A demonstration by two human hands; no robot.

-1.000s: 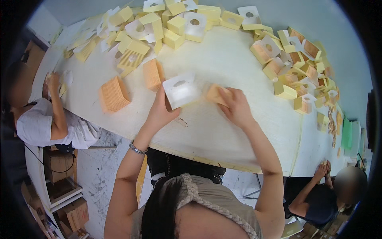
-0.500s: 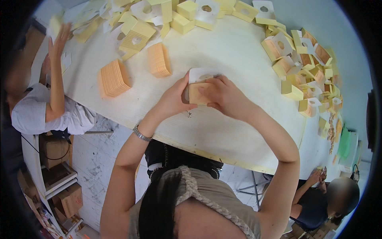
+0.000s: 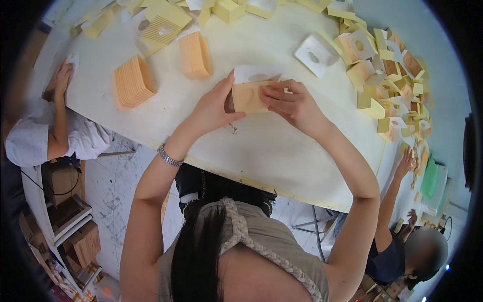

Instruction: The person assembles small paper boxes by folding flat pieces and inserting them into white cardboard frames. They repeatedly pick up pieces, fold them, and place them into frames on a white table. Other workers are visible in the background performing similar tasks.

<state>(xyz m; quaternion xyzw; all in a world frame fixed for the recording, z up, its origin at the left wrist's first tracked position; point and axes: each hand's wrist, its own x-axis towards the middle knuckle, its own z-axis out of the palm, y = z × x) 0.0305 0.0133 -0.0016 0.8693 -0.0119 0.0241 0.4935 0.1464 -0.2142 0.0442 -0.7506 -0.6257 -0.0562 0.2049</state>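
Above the table, both hands hold a small open box (image 3: 248, 98) with a peach inner face. Its white flap (image 3: 254, 73), with a round cut-out, stands up at the far side. My left hand (image 3: 214, 103) is closed around the box's left end, thumb along the near edge. My right hand (image 3: 296, 104) is closed at the right end, its bent fingertips on the peach face. Whether those fingertips pinch a separate piece is hidden. Left of my hands stand two stacks of peach ridged inserts, a nearer stack (image 3: 134, 83) and a farther stack (image 3: 195, 56).
Pale yellow boxes are heaped on the right (image 3: 370, 75); others line the far edge (image 3: 229, 11). A white-topped box (image 3: 317, 54) lies apart beyond my right hand. Co-workers sit at the left (image 3: 35, 136) and right (image 3: 402, 256). Small brown pieces (image 3: 414, 166) lie at right.
A white-topped box has appeared beyond my right hand. The left co-worker's raised hand has come down to the table. The right co-worker reaches toward the brown pieces. My right fingers shifted toward the box's right end.
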